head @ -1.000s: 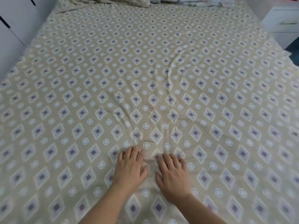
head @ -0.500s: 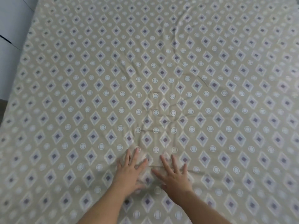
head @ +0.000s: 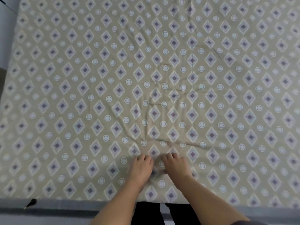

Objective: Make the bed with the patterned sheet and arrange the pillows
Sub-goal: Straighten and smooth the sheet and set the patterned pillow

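Both hands lie palm-down on the patterned sheet (head: 146, 78) in the head view, side by side near the bed's near edge. Left hand (head: 142, 168) has its fingers curled slightly, tips pressing the cloth; right hand (head: 176, 166) does the same just beside it, a narrow strip of sheet showing between them. Whether either hand pinches any fabric cannot be told; nothing is lifted. A low ridge of wrinkles runs across the cloth just beyond the fingertips, and fainter creases fan out farther up toward the middle. The sheet, tan with purple diamonds and pale rings, covers nearly the whole frame. Along the bottom a grey mattress edge (head: 65, 203) shows below the sheet's hem, with dark trouser legs (head: 178, 215) between the forearms.
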Tool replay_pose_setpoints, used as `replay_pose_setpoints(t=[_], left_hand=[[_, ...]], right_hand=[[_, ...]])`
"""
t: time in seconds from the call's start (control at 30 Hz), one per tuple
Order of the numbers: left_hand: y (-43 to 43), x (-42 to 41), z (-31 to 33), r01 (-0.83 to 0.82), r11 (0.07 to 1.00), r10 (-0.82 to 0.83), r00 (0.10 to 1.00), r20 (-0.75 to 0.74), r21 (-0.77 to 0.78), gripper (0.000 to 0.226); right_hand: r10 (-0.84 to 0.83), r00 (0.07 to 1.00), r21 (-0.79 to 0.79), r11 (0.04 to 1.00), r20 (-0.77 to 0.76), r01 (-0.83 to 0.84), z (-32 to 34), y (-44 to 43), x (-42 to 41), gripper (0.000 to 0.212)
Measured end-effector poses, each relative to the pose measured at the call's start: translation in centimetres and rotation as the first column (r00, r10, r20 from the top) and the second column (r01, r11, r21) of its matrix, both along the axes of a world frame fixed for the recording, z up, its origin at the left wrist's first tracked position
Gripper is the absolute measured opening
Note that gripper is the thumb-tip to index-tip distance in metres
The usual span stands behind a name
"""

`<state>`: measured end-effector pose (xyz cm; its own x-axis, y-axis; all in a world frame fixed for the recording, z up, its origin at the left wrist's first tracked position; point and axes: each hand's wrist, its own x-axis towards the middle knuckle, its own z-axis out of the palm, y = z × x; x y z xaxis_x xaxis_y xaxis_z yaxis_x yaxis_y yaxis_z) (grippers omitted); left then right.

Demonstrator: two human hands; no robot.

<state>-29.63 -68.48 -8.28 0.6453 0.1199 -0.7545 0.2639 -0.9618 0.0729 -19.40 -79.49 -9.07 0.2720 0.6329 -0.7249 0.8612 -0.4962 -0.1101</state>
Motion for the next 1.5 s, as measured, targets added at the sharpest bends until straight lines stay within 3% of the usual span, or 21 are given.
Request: replay_pose_setpoints(t=[0.13,0.33,0.43,0.5,0.6,0.7,0.8,1.0,1.23,1.33,1.4,1.5], left_hand=[[0.3,0.7,-2.1,0.067,0.996,-0.067,0.998,0.003,-0.052,0.023],[0.7,0.3,-0.5,0.056,0.993,-0.047,0.995,0.091,-0.101,0.024],[-0.1,-0.1,-0.8,0.081,0.994,-0.076,0.995,0.064,-0.078,0.032],[-1.4,-1.3,-0.7,0.139,0.985,-0.138,0.990,0.021,-0.100,0.035],[-3.3,-3.4,-1.2,0.099,0.991,-0.103,0.994,-0.040,-0.088,0.043],[-5.1,-5.1,-1.7,0.060,0.996,-0.067,0.992,-0.109,-0.067,0.034],[-6.4,-5.7,-1.7,0.015,0.998,-0.018,0.998,-0.054,-0.054,0.039],[-8.0,-6.5,-1.4,-0.145,0.989,0.142,0.980,0.137,0.010,0.040],[-10.0,-8.0,-0.9,-0.185,0.978,0.158,0.958,0.240,0.094,0.039],[-10.9,-9.2,-1.4,-0.143,0.984,0.114,0.965,0.234,0.109,0.039],[-11.1,-9.3,-2.3,-0.183,0.976,0.152,0.959,0.241,0.114,0.038],[-12.4,-9.6,-2.2,-0.448,0.890,0.416,0.875,0.248,0.088,0.022]], right_hand=[[0.134,0.989,0.002,0.991,-0.061,-0.134,-0.9,0.4,-0.3,0.035],[0.117,0.984,-0.027,0.992,-0.131,-0.121,0.4,-0.6,-1.3,0.034],[0.090,0.985,-0.104,0.989,-0.147,-0.106,0.5,-1.3,-2.0,0.041],[0.178,0.972,-0.193,0.959,-0.153,-0.206,0.5,-2.5,-3.2,0.041],[0.229,0.951,-0.323,0.901,-0.209,-0.289,0.0,-5.0,-4.1,0.032],[0.300,0.913,-0.284,0.882,-0.277,-0.376,-0.8,-6.9,-2.8,0.032],[0.447,0.842,-0.186,0.839,-0.301,-0.511,-0.6,-7.1,-1.7,0.033],[0.586,0.780,-0.060,0.790,-0.218,-0.610,0.0,-7.5,-1.1,0.026],[0.689,0.696,0.060,0.718,-0.201,-0.694,0.4,-9.5,-0.8,0.027],[0.764,0.616,0.097,0.640,-0.192,-0.762,0.3,-10.4,-1.6,0.025],[0.758,0.627,0.079,0.647,-0.179,-0.759,-0.3,-10.7,-1.9,0.027],[0.712,0.694,0.026,0.700,-0.108,-0.714,-1.1,-11.1,-2.7,0.031]])
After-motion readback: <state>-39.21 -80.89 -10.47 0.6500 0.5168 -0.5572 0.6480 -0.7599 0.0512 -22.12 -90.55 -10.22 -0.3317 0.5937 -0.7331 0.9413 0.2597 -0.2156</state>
